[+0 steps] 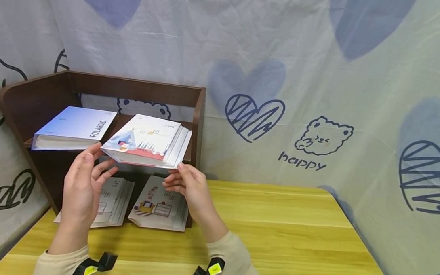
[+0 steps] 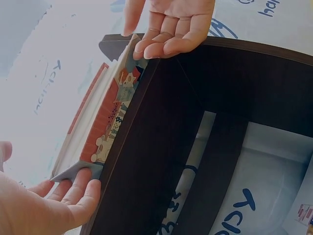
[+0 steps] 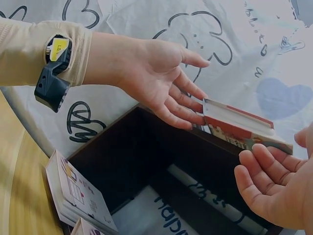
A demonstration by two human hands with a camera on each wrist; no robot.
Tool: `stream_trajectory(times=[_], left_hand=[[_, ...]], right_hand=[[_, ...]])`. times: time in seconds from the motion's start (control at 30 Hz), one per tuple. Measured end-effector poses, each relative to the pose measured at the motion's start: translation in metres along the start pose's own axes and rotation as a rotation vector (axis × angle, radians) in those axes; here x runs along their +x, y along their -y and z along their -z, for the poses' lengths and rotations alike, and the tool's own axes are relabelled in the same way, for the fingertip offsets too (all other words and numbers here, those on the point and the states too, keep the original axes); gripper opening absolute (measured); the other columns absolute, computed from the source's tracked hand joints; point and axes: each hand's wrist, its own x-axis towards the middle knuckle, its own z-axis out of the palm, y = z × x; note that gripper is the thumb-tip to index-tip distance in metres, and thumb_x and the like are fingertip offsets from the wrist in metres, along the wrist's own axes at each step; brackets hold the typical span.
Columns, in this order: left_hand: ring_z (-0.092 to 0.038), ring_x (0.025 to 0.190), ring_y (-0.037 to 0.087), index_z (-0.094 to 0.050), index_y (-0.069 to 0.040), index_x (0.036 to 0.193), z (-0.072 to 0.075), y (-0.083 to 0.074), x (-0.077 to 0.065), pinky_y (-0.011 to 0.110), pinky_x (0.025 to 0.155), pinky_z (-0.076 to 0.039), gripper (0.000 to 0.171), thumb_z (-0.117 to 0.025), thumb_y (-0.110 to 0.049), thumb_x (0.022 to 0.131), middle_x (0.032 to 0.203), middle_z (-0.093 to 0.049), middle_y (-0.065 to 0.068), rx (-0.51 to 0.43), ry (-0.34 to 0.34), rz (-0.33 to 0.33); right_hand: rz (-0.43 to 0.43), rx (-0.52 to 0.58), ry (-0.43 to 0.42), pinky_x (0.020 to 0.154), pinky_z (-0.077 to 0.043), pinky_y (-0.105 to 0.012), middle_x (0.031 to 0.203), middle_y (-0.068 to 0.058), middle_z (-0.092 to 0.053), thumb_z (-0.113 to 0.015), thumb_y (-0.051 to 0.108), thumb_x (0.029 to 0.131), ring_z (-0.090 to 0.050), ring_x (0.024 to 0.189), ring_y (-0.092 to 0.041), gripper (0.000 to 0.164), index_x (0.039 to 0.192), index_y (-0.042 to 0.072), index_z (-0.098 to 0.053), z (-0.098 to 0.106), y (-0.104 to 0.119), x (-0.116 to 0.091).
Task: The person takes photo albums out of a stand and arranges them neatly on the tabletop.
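A photo album with a cartoon tent on its cover lies flat at the right of the upper shelf, its near edge jutting past the shelf front. My right hand pinches its near right corner, thumb at the edge and fingers below. At the near left corner, the straight fingertips of my left hand touch the album, palm turned inward. Left of it lies a blue album marked POLAROID. The red, patterned edge of the cartoon album shows between both hands in the left wrist view.
The dark brown shelf unit has raised sides and a back rail. Two white albums lean on its lower level; the right-hand album shows a yellow chair. A yellow wood table extends rightward, with printed cloth behind.
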Motion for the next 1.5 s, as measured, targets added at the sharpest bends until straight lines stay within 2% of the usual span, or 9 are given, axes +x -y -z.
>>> stream_trajectory(times=[0.23,0.4,0.63,0.83,1.03,1.3,1.5], left_hand=[[-0.062,0.099,0.016,-0.044,-0.002,0.14,0.0,0.002,0.0,0.02,0.084,-0.056,0.043,-0.047,-0.024,0.103,0.127,-0.045,0.009,-0.006,-0.008,-0.007],[-0.062,0.098,0.016,-0.045,-0.003,0.137,0.0,0.004,0.001,0.02,0.083,-0.056,0.041,-0.047,-0.025,0.103,0.126,-0.046,0.01,0.008,-0.023,-0.017],[-0.062,0.099,0.018,-0.047,-0.004,0.136,-0.001,0.005,0.001,0.019,0.082,-0.056,0.04,-0.049,-0.025,0.102,0.124,-0.047,0.009,0.032,-0.05,-0.028],[-0.063,0.094,0.018,-0.048,-0.002,0.133,-0.002,0.005,0.001,0.019,0.081,-0.056,0.039,-0.05,-0.026,0.102,0.121,-0.047,0.01,0.029,-0.069,-0.031],[-0.065,0.088,0.017,-0.051,-0.001,0.128,-0.001,0.006,0.002,0.02,0.079,-0.057,0.038,-0.052,-0.027,0.101,0.117,-0.048,0.01,0.015,-0.097,-0.03],[-0.067,0.083,0.012,-0.053,-0.005,0.124,0.001,0.009,0.004,0.018,0.075,-0.057,0.032,-0.06,-0.022,0.097,0.115,-0.058,0.007,0.043,-0.132,0.032],[-0.067,0.08,0.01,-0.054,-0.008,0.123,0.003,0.011,0.007,0.017,0.072,-0.057,0.032,-0.063,-0.019,0.094,0.105,-0.063,0.004,0.079,-0.14,0.087]], right_hand=[[0.004,0.01,0.008,0.077,-0.06,-0.032,0.084,-0.002,-0.067,-0.042,0.028,0.105,-0.069,0.075,-0.012,0.041,0.108,-0.009,-0.059,-0.004,-0.002,0.002],[0.015,0.018,0.009,0.075,-0.059,-0.031,0.083,-0.001,-0.067,-0.042,0.025,0.105,-0.069,0.075,-0.012,0.035,0.104,-0.005,-0.06,-0.005,-0.002,0.002],[0.013,0.025,0.02,0.075,-0.059,-0.031,0.08,0.002,-0.067,-0.042,0.022,0.105,-0.068,0.074,-0.011,0.036,0.107,-0.012,-0.056,-0.004,-0.002,0.003],[0.01,0.015,0.025,0.076,-0.059,-0.032,0.079,0.002,-0.067,-0.042,0.018,0.105,-0.068,0.074,-0.011,0.03,0.101,-0.006,-0.059,-0.002,-0.001,0.001],[0.017,0.006,0.03,0.077,-0.059,-0.032,0.077,0.003,-0.066,-0.042,0.017,0.105,-0.067,0.073,-0.011,0.029,0.098,-0.007,-0.057,-0.002,-0.002,0.001],[0.007,0.001,0.037,0.079,-0.059,-0.034,0.077,0.005,-0.066,-0.043,0.017,0.105,-0.067,0.073,-0.01,0.024,0.091,0.003,-0.056,0.002,-0.004,-0.002],[0.005,0.003,0.044,0.078,-0.059,-0.031,0.077,0.006,-0.066,-0.043,0.016,0.104,-0.067,0.074,-0.009,0.022,0.089,0.006,-0.055,0.003,-0.004,-0.004]])
